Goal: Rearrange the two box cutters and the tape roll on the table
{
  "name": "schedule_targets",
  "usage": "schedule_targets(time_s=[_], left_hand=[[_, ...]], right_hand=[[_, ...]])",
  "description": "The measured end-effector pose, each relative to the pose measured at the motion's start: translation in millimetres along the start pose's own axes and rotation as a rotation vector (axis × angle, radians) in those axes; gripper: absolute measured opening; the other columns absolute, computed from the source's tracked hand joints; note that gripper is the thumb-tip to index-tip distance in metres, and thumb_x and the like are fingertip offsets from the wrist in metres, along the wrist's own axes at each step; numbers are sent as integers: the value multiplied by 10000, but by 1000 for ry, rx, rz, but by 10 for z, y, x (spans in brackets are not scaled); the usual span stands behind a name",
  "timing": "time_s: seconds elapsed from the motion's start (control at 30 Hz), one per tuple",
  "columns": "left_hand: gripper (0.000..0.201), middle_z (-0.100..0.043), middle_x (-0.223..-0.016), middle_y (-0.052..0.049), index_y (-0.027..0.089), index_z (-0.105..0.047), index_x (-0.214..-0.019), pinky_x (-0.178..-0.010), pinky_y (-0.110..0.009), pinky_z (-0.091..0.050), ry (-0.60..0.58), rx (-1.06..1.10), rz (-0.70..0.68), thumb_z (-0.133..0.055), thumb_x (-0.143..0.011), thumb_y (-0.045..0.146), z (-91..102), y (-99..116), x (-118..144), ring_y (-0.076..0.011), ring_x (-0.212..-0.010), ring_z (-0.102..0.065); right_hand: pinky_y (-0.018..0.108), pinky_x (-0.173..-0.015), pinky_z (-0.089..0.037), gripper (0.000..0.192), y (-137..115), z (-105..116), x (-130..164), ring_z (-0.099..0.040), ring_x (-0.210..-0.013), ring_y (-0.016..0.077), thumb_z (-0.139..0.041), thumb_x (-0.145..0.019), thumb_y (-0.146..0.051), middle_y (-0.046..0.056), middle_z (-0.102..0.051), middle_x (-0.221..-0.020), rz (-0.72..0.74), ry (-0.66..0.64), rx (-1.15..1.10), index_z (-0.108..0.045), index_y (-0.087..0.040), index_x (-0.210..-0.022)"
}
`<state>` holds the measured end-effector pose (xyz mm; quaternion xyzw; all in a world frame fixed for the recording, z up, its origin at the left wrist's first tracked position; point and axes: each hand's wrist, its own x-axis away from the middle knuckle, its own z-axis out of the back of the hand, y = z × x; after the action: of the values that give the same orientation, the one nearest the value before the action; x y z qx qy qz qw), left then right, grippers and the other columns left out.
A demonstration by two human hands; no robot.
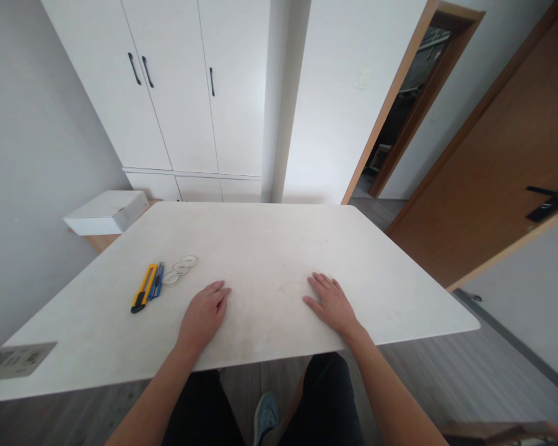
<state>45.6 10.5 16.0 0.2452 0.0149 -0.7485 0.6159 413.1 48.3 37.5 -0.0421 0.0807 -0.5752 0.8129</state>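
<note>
1. White cardboard box point(108, 212) on a low wooden stand, off the table's far-left corner
2. Printed label point(15, 361) flat on the table's near-left edge
3. White wardrobe point(176, 93) against the back wall, black handles
4. Light switch point(363, 78) on the white wall
5. Wooden door point(506, 161) at right, black handle, beside an open doorway point(411, 105)

home room: white wardrobe point(176, 93), wooden door point(506, 161)
</note>
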Motion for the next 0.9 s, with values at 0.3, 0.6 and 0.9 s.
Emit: schedule_targets(time_s=[0.3,0.6,0.9], left_hand=[[371,-662,-1289,-98,197,-729,-1121,-1088,-412,-451,5,17,2,-418,-948,300,-11,-3,1,-240,-1202,-607],[371,-662,-1289,-102,191,-730,-1120,-1088,-422,-454,19,24,-4,-422,-942,298,-16,-12,4,-246,-1196,-611],[375,-665,-1284,-102,189,-731,-1118,-1080,-424,-462,17,13,-4,-417,-948,302,-13,-7,-3,-247,-1194,-613]], right_hand=[[490,-1189,-193,652,11,-10,-7,-301,-1456,265,-381,-970,-594,96,-373,-1569,4,-3,-13,-434,-213,-1495],[488,-1193,-190,649,2,1,-4,-301,-1456,261,-381,-971,-591,91,-374,-1569,1,-2,-9,-439,-209,-1492],[483,-1190,-195,647,9,-8,-3,-308,-1452,259,-372,-973,-596,90,-376,-1568,7,9,-5,-445,-210,-1487]])
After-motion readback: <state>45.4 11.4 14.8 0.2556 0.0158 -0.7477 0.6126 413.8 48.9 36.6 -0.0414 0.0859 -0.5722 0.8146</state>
